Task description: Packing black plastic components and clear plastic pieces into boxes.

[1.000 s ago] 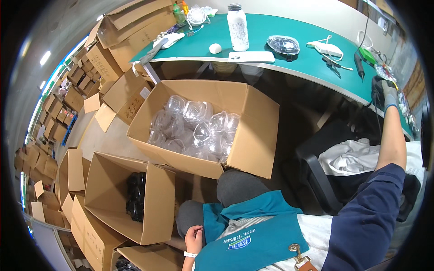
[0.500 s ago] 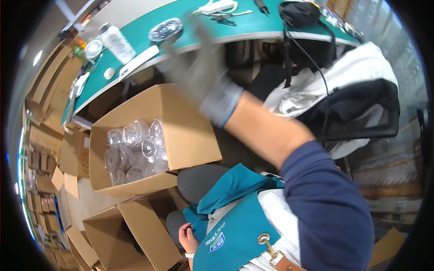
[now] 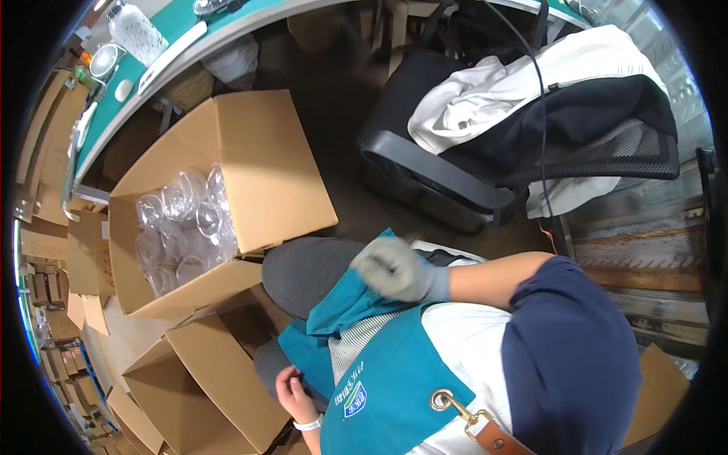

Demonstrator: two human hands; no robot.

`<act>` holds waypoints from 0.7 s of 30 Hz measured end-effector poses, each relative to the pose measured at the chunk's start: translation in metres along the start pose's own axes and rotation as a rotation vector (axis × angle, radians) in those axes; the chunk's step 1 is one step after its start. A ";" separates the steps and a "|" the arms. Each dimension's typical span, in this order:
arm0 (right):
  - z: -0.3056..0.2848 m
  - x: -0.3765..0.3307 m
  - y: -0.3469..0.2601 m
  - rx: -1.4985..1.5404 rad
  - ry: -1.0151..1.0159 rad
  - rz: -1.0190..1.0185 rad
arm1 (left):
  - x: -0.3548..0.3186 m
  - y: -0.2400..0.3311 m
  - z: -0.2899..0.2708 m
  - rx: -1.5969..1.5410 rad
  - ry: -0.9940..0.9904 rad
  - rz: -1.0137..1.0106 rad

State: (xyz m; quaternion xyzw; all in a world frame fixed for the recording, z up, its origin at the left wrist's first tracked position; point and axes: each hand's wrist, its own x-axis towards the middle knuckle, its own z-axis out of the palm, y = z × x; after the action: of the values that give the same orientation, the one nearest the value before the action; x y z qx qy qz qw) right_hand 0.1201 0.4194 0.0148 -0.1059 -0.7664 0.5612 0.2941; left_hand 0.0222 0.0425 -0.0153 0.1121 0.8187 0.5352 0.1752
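My right hand (image 3: 394, 269), in a grey work glove, is closed over my lap, above a fold of the teal apron (image 3: 398, 356). Its curled fingers hide whatever may be in them. My left hand (image 3: 292, 387), bare with a white wristband, rests low beside my knee, fingers loosely apart and holding nothing. In front of my knees stands an open cardboard box (image 3: 280, 174). Several clear, rounded plastic pieces (image 3: 182, 220) lie packed inside it.
Another open cardboard box (image 3: 227, 387) stands at the lower left. A green-topped table (image 3: 182, 19) runs along the far side, with a white speckled bottle (image 3: 136, 34) and a small fan (image 3: 106, 61). A black chair (image 3: 440, 174) draped with clothes stands to the right.
My right hand has come down from over the table edge to my lap, and its fingers have curled in. The view has tipped lower, while my left hand stays near my knee.
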 end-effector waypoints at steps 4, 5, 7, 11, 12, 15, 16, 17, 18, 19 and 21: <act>-0.063 -0.062 -0.010 -0.298 0.088 0.119 | 0.015 0.009 -0.003 -0.117 -0.001 0.040; -0.081 -0.078 -0.021 -0.338 0.059 0.156 | 0.014 0.007 -0.005 -0.123 -0.012 0.033; -0.105 -0.106 -0.029 -0.448 0.066 0.210 | 0.017 0.005 -0.006 -0.099 -0.048 0.053; -0.153 -0.113 -0.086 -0.649 -0.198 0.264 | 0.029 0.002 -0.006 -0.130 -0.141 0.061; -0.163 -0.106 -0.100 -0.653 -0.431 0.311 | 0.032 0.008 -0.004 -0.137 -0.146 0.071; -0.172 -0.082 -0.117 -0.647 -0.692 0.269 | 0.046 0.063 0.016 -0.167 -0.247 0.231; -0.164 -0.068 -0.117 -0.638 -0.780 0.366 | 0.050 0.097 0.026 -0.042 -0.322 0.386; -0.153 -0.053 -0.118 -0.631 -0.867 0.467 | 0.054 0.130 0.037 0.084 -0.395 0.537; -0.139 -0.032 -0.119 -0.628 -0.998 0.510 | 0.060 0.167 0.052 0.146 -0.506 0.734; -0.127 -0.016 -0.123 -0.624 -1.117 0.559 | 0.067 0.209 0.072 0.211 -0.624 0.936; -0.112 -0.014 -0.104 -0.662 -1.122 0.379 | 0.056 0.297 0.122 0.080 -0.864 1.270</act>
State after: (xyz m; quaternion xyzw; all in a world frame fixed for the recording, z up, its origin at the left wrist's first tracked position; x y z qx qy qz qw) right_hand 0.2129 0.4656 0.1283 -0.0157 -0.9027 0.3087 -0.2994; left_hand 0.0196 0.2849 0.2025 0.7661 0.4747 0.4118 0.1344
